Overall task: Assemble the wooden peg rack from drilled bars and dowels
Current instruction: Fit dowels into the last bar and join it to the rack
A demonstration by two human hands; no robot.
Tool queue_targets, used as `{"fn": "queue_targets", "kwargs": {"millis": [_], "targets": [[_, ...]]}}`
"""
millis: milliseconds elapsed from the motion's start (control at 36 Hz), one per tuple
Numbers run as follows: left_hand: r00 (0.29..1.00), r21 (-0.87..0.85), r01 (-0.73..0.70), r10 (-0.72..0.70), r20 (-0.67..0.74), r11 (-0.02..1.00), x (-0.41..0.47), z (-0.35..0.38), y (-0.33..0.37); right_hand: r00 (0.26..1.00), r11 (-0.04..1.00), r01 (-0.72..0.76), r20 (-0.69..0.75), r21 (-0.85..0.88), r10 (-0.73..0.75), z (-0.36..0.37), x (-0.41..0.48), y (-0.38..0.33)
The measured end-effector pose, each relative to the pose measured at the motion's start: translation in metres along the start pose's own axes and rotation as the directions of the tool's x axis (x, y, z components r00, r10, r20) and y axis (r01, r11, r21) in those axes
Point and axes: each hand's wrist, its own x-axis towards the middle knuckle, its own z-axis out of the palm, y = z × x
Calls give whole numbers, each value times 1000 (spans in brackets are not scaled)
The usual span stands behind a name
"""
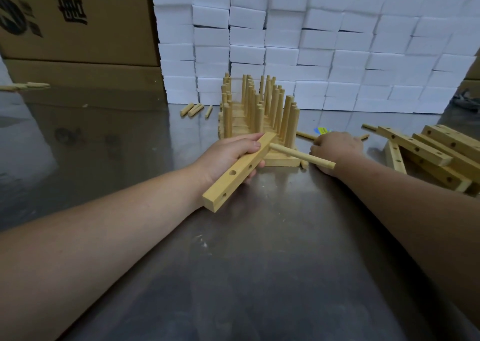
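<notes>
My left hand grips a drilled wooden bar and holds it slanted just above the steel table, with holes showing along its sides. A long dowel sticks out sideways from the bar's far end toward the right. My right hand lies knuckles up at the dowel's free end, and the dowel passes between its curled fingers and thumb. Right behind both hands stands the peg rack, a base of bars with several upright dowels.
A pile of drilled bars lies at the right. Short dowels lie left of the rack, others by my right hand. A wall of white foam blocks and cardboard boxes close off the back.
</notes>
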Motion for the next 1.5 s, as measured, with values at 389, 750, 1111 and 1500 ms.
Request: {"fn": "queue_targets", "kwargs": {"millis": [389,750,1111,1500], "targets": [[1000,5,1,-1,-4,1000,2,-2,-1,978,970,-203,-13,134,206,-5,-5,3],[1000,-39,11,-12,-20,999,3,-1,0,952,932,-263,-92,250,293,-6,-5,4],[997,-78,23,-29,-76,997,5,-2,-2,771,360,104,-304,927,560,-59,-49,-5],[986,-134,24,-46,-158,991,2,0,-3,718,434,690,-621,579,-314,-43,-160,-25]]}}
